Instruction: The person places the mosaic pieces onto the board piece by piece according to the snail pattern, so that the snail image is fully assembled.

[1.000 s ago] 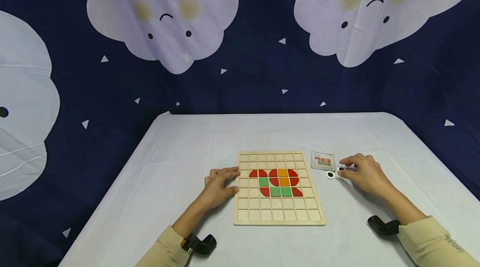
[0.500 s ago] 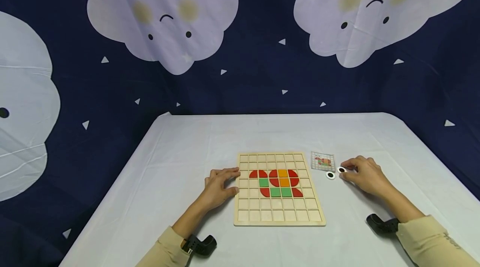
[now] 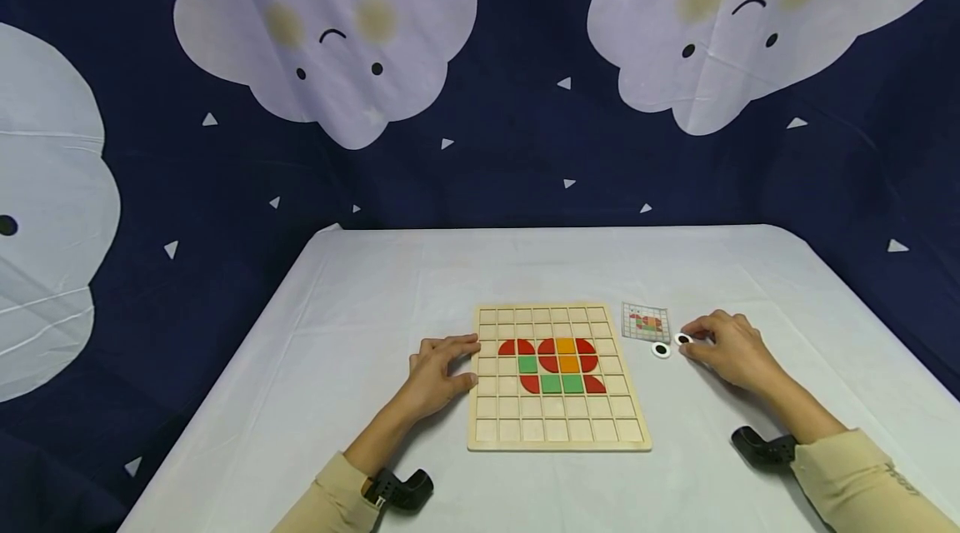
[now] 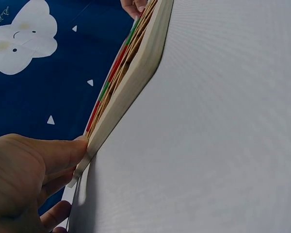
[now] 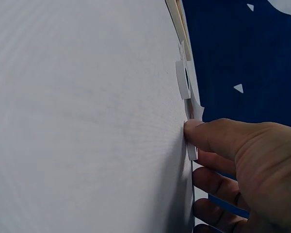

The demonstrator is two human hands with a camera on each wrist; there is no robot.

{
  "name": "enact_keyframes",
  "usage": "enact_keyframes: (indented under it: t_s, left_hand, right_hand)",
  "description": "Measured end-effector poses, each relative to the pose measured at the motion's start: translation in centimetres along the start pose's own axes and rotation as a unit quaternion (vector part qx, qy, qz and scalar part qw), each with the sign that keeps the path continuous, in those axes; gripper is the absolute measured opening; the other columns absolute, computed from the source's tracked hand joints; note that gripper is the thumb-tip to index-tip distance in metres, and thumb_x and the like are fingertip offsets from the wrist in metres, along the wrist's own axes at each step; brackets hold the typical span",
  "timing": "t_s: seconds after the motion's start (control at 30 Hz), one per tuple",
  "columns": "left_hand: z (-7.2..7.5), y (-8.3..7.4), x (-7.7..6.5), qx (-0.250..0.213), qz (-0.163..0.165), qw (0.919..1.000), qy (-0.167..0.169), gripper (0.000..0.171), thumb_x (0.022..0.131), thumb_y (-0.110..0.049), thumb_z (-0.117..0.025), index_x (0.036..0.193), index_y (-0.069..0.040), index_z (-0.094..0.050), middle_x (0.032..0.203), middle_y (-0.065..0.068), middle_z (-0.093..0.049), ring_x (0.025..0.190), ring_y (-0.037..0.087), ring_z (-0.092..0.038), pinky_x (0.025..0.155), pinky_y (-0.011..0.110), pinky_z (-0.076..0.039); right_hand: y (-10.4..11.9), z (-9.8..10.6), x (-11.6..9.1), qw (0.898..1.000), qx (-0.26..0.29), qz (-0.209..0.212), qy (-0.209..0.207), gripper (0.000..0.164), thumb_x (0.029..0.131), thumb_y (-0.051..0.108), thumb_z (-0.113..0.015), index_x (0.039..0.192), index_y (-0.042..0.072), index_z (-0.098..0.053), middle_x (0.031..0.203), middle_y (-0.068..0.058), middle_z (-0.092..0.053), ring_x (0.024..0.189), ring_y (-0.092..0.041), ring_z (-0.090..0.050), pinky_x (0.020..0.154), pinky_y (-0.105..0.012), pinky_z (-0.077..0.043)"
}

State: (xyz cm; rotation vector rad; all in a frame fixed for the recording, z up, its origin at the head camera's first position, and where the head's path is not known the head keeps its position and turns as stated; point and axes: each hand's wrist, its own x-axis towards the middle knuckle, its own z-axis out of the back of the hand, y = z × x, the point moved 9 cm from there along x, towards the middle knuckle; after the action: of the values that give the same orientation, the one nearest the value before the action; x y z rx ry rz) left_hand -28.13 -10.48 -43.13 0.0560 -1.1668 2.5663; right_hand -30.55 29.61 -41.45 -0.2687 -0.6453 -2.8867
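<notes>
In the head view, a wooden grid board [image 3: 552, 430] lies on the table, holding red, green and orange flat pieces [image 3: 567, 355]. My left hand [image 3: 437, 372] touches the board's left edge with thumb and fingers, the fingers fairly straight. The left wrist view shows the thumb [image 4: 70, 151] against the board's side. Right of the board, my right hand [image 3: 731, 350] pinches a white disc with a black centre [image 3: 682, 339] by its edges, low at the tabletop. A matching second disc [image 3: 661, 350] lies just left of it, also seen in the right wrist view.
A small printed card [image 3: 646, 322] with a grid and a coloured pattern lies behind the discs, right of the board. A white cloth covers the table [image 3: 420, 275]. Behind it hangs a dark blue curtain [image 3: 517, 158] with clouds.
My right hand has shifted slightly, and its thumb and index finger now frame the white disc, which shows more fully than a second ago. The left hand and board have stayed put.
</notes>
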Motion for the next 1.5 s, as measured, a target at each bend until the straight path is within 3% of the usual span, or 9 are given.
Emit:
enact_keyframes:
  t_s: [0.3, 0.6, 1.17, 1.5]
  left_hand:
    - [0.0, 0.0, -0.1, 0.001, -0.003, 1.0, 0.002, 0.044, 0.08, -0.015, -0.072, 0.124, -0.012, -0.063, 0.139, -0.003, -0.054, 0.109, 0.018, -0.039, 0.086, 0.041, -0.02]
    - [-0.1, 0.2, -0.1, 0.001, 0.001, 1.0, 0.002, 0.045, 0.08, -0.015, -0.072, 0.124, -0.012, -0.063, 0.139, -0.004, -0.053, 0.108, 0.017, -0.039, 0.086, 0.04, -0.02]
    - [0.0, 0.1, 0.0, 0.003, 0.004, 1.0, 0.006, 0.045, 0.08, -0.015, -0.072, 0.124, -0.012, -0.063, 0.139, -0.003, -0.053, 0.109, 0.018, -0.039, 0.086, 0.04, -0.02]
    - [0.0, 0.1, 0.1, -0.002, 0.002, 1.0, 0.001, 0.045, 0.079, -0.014, -0.072, 0.123, -0.012, -0.063, 0.138, -0.003, -0.054, 0.109, 0.018, -0.039, 0.085, 0.04, -0.02]
  right_hand:
    - [0.8, 0.7, -0.1, 1.0, 0.001, -0.008, -0.009, 0.028, 0.078, 0.018, -0.071, 0.101, 0.003, -0.07, 0.093, -0.015, -0.063, 0.084, -0.027, -0.046, 0.071, -0.036, -0.028]
    - [5.1, 1.2, 0.1, 0.999, 0.026, 0.027, -0.006, 0.027, 0.078, 0.021, -0.072, 0.103, 0.009, -0.071, 0.097, -0.011, -0.064, 0.09, -0.027, -0.047, 0.075, -0.036, -0.03]
    - [15.4, -3.5, 2.4, 0.991, 0.058, 0.115, 0.036, 0.023, 0.079, 0.023, -0.073, 0.099, 0.014, -0.072, 0.095, 0.0, -0.063, 0.092, -0.02, -0.046, 0.078, -0.037, -0.032]
    - [19.2, -6.5, 4.6, 0.986, 0.058, 0.147, 0.05, 0.022, 0.079, 0.027, -0.074, 0.097, 0.015, -0.072, 0.093, 0.0, -0.062, 0.087, -0.02, -0.046, 0.081, -0.041, -0.035]
